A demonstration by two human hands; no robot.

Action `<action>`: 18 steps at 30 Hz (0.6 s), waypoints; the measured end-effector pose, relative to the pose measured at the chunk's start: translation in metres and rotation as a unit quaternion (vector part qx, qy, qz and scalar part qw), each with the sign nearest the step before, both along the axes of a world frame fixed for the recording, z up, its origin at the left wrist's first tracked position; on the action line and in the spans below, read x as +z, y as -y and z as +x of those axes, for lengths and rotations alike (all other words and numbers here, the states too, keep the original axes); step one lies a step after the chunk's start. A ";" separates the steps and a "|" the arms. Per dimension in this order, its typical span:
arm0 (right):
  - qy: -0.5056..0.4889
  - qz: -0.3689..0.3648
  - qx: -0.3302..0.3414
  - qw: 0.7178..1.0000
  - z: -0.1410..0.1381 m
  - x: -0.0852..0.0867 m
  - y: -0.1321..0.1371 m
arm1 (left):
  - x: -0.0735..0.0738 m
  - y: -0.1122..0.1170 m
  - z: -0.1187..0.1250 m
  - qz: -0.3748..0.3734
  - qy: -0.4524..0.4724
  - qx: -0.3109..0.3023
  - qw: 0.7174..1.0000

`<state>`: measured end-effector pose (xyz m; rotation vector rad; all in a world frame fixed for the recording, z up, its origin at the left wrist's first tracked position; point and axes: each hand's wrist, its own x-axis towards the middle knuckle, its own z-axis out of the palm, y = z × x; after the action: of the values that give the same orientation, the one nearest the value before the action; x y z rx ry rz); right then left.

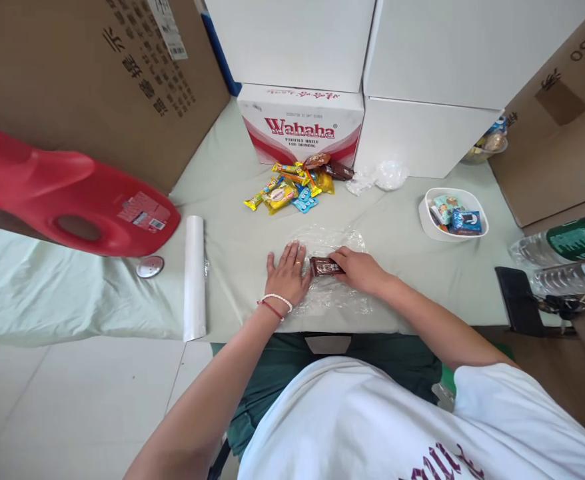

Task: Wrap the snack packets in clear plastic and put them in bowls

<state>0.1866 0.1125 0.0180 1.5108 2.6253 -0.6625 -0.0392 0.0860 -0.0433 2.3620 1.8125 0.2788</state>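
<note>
A brown wrapped snack bar (324, 266) lies on a sheet of clear plastic film (340, 299) near the table's front edge. My right hand (358, 268) grips the bar's right end between thumb and fingers. On the left, my left hand (288, 272) rests flat with fingers stretched, partly over the film's left side and close to the bar's left end. It holds nothing. Farther back sits a pile of snack packets (282, 193) in yellow, blue and brown wrappers, with crumpled clear plastic (390, 175) to its right.
A roll of plastic film (194, 280) and a large red jug (87, 193) are on the left. At right stand a white container (430, 230) of packets, plastic bottles (567, 240) and a black phone-like object (519, 301). A Wahaha carton (302, 127) borders the back.
</note>
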 end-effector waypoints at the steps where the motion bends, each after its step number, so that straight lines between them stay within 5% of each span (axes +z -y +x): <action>1: 0.013 0.005 -0.009 1.000 0.004 -0.003 0.001 | 0.000 0.001 -0.001 -0.001 0.000 0.004 1.000; 9: 0.034 0.016 -0.132 0.991 0.072 -0.005 0.004 | 0.001 0.018 -0.020 -0.023 -0.032 0.020 0.999; 18: 0.006 0.055 -0.211 0.976 0.077 0.014 -0.014 | -0.002 0.026 -0.024 0.006 -0.016 0.037 0.999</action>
<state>0.2636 0.1261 0.0317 2.1268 2.3809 -0.5279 -0.0634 0.0601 -0.0449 2.3224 1.9211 0.2625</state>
